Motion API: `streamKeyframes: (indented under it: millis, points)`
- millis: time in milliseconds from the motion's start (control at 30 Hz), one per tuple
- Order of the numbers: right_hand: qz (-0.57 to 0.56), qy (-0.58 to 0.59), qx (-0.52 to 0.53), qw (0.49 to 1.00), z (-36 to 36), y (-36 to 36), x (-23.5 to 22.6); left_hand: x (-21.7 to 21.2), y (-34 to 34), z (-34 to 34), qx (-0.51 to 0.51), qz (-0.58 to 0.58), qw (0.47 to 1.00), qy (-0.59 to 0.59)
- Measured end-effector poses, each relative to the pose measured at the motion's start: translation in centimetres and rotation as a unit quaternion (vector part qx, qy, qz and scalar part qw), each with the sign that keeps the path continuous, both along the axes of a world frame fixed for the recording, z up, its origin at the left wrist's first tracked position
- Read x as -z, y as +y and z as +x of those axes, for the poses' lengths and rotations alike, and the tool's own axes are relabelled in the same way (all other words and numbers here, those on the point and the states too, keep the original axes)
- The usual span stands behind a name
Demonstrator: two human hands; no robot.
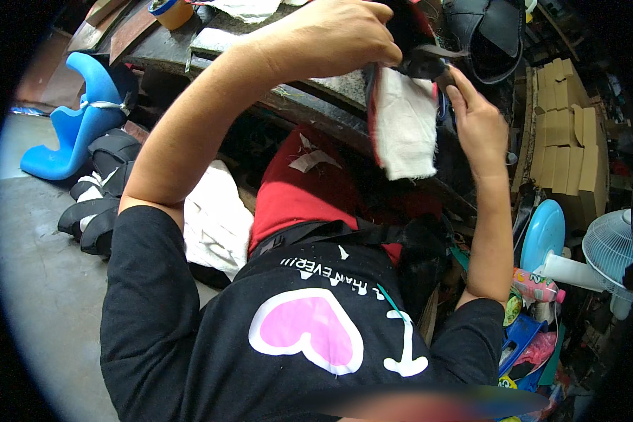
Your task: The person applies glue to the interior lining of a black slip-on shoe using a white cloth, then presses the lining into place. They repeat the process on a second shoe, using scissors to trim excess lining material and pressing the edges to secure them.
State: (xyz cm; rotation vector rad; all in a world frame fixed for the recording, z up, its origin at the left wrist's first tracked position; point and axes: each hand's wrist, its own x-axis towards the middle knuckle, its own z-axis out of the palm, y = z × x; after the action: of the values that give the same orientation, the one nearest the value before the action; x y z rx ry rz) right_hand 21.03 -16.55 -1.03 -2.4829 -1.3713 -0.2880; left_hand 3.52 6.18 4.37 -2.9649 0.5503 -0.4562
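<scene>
My left hand point(352, 42), at the top middle of the head view, is closed with its fingers bent down against a dark piece point(425, 65). My right hand point(480, 123) reaches up from the right. Its thumb and fingers are pinched together at the same dark piece's right side; exactly what they grip is too dark to name. Between my hands, a white cloth strip with a red edge point(406, 126) hangs over the front of the dark workbench point(316, 105). Beyond my right hand lies a black shoe upper point(487, 35).
At the left stand a blue curved plastic form point(74, 126) and a pile of black and white padded pieces point(102, 193). White cloth point(214, 218) lies beside my leg. Cardboard boxes point(570, 133), a white fan point(608, 243) and a pink bottle point(538, 285) are at the right. A yellow-orange tub point(172, 14) sits on the bench.
</scene>
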Motion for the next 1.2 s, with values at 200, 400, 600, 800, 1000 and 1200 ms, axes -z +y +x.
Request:
streamKeyframes:
  millis: [200, 400, 600, 800, 1000, 1200]
  points:
    - [0.072, 0.047, -0.024, 0.996, 0.8, -1.1, 2.0, 1.2, 1.9, -3.0, -0.129, -0.172, 0.962, 0.168]
    - [0.081, 0.041, -0.021, 0.996, 1.1, -1.1, 2.1, 4.9, -2.2, 2.3, -0.245, -0.074, 0.961, 0.100]
    - [0.096, 0.051, -0.037, 0.993, 0.9, -1.3, 1.0, 6.3, -0.3, 7.4, -0.173, -0.116, 0.970, 0.126]
    - [0.295, 0.201, -0.044, 0.933, -1.0, -1.5, -1.8, 7.2, 0.2, 7.8, -0.161, -0.230, 0.954, 0.104]
    - [0.071, 0.068, -0.034, 0.995, -0.3, 0.1, -0.7, 6.7, -0.3, 8.3, -0.168, -0.261, 0.947, 0.078]
    - [0.314, 0.205, -0.045, 0.926, -0.6, -0.9, -1.2, 6.4, -0.4, 8.7, -0.199, -0.257, 0.938, 0.121]
